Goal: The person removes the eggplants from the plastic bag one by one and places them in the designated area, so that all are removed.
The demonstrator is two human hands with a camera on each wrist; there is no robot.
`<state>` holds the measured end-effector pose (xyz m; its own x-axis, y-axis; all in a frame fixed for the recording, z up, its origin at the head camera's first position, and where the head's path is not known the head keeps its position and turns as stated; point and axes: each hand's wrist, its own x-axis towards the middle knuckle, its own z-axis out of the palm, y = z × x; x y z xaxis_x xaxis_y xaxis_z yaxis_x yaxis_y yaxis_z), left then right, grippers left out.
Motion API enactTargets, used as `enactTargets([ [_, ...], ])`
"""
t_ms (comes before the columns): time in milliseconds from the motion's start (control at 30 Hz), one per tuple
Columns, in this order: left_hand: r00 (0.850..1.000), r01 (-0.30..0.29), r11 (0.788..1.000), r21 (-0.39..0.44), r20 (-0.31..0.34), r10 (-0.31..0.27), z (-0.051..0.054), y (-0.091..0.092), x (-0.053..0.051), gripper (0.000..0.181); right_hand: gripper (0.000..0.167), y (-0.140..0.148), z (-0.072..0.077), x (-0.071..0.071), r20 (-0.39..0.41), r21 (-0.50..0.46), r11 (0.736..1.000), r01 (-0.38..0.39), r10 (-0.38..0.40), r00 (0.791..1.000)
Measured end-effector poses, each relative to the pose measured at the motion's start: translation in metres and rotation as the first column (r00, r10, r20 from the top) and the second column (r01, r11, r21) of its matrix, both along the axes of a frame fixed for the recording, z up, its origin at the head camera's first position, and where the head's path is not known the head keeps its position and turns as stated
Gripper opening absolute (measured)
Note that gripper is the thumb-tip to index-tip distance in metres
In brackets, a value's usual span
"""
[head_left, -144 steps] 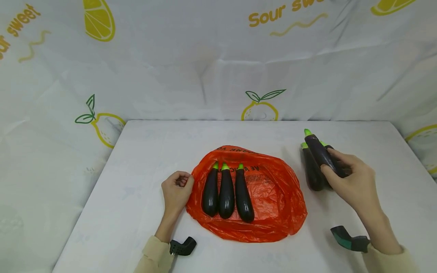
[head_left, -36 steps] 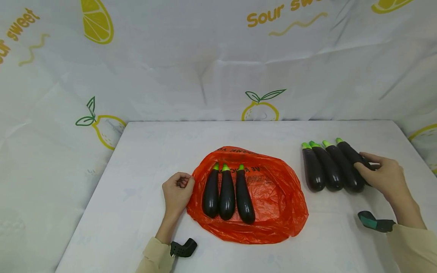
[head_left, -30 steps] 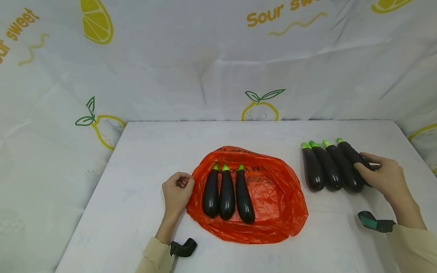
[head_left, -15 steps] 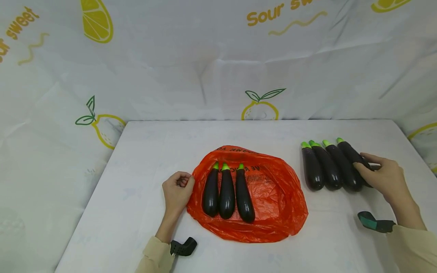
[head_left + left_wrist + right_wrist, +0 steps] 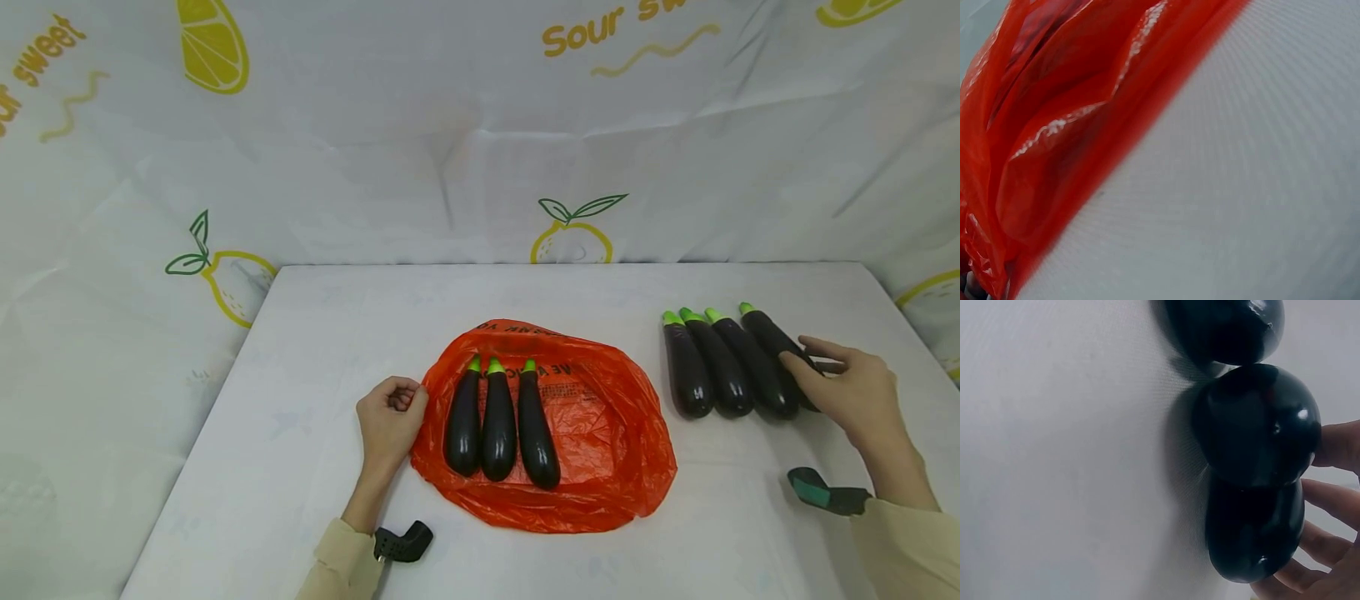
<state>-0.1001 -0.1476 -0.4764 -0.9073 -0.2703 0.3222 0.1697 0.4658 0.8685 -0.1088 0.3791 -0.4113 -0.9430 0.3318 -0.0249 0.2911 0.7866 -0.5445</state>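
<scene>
- Head view: pinching the edge of a red bag [image 5: 588,437] with the left hand [image 5: 390,421]; with three eggplants [image 5: 498,425] inside, just right of those fingers.
- Also there: touching the outermost eggplant [image 5: 772,335] with the right hand [image 5: 862,392], fingers loosely parted; on the worktop [image 5: 300,358], just left of them, three more eggplants [image 5: 720,368].
- Left wrist view: red plastic beyond the fingers; too hidden to tell the hold here.
- Right wrist view: fingers spread, against two rounded eggplant ends.

Head: I'm looking forward and down across desk [image 5: 300,358] toward backdrop [image 5: 360,175]. Left wrist: I'm viewing red bag [image 5: 1054,131] edge close up. Right wrist: I'm facing blunt ends of eggplants [image 5: 1257,428], closely. Head sharing bag with left, eggplants with right.
</scene>
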Motion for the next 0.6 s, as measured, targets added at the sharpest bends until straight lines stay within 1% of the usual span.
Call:
enactTargets([
  [300,1.0,0.005,1.0,-0.002,-0.001,-0.005,0.001,0.001,0.0,0.005,0.06,-0.002,0.004,0.004,-0.057,0.019,1.0,-0.005,0.006,0.998],
  [600,1.0,-0.005,1.0,-0.003,0.01,0.005,0.0,0.0,0.0,0.005,0.056,-0.011,0.01,0.008,-0.13,0.026,1.0,-0.015,0.018,0.991],
])
